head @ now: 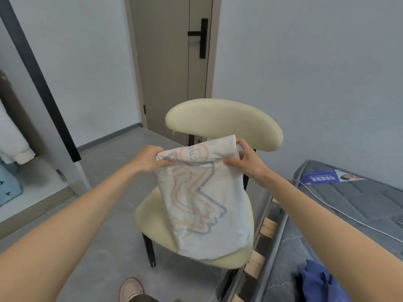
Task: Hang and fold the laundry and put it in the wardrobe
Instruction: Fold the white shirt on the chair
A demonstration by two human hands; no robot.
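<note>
Shoe (130,288) being seen at 6 o'clock. Folded printed shirt (205,205) being pinched at top corners: left hand (150,159) at its 10 o'clock, right hand (246,162) at 2 o'clock. Hem being hung over chair seat (152,216). Risk: fold being lost if either pinch slackens or hem snags on seat.

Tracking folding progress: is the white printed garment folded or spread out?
Partly folded: the garment hangs as a narrow panel with no sleeves showing, its top edge pinched by the left hand and right hand.
</note>
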